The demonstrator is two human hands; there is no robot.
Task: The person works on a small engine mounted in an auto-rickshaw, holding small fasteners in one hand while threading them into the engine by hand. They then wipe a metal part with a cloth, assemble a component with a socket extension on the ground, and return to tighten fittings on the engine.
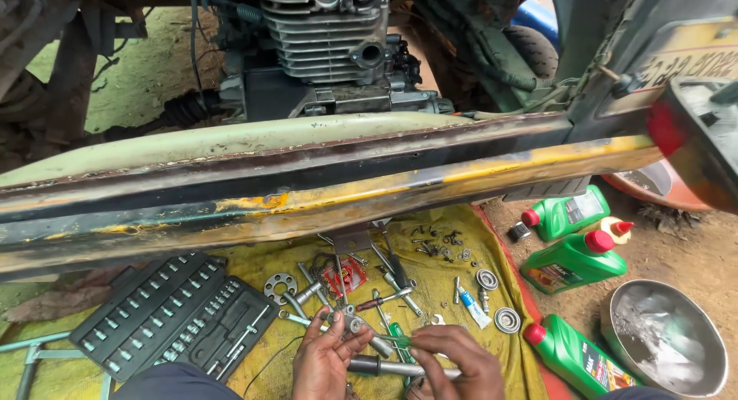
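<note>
Beneath a rusted yellow-and-green vehicle frame (307, 185), tools lie scattered on a yellow cloth (461, 292) beside an open socket set (173, 311). The left hand (327, 361) pinches a small grey metal fitting (352, 323); the right hand (453, 361) grips a green-handled screwdriver (400, 340).

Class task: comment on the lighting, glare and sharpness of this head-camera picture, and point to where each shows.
Head view: soft, even daylight without hard shadows; mild glare inside the steel bowl; the red part at the right edge is blurred; the tools on the yellow cloth and both hands, left hand and right hand, look sharp.
</note>
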